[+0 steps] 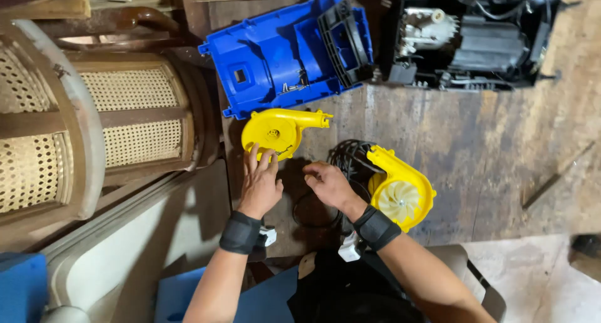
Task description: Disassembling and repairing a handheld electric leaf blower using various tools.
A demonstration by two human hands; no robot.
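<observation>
My left hand [260, 182] lies flat with fingers spread, its fingertips touching the lower edge of a yellow snail-shaped blower housing half [282, 130] on the worn wooden table [476, 154]. My right hand [328, 184] is loosely curled just right of it, holding nothing, close to a black wire guard [348, 157]. Beside the right wrist sits the other yellow housing half [400, 188] with a pale fan wheel [398, 201] inside. Both wrists wear black bands.
A blue plastic casing shell [285, 54] lies open at the back, with a black motor assembly [469, 35] to its right. Cane-backed wooden chairs [94, 116] stand at the left. A black cable [313, 210] loops near my hands.
</observation>
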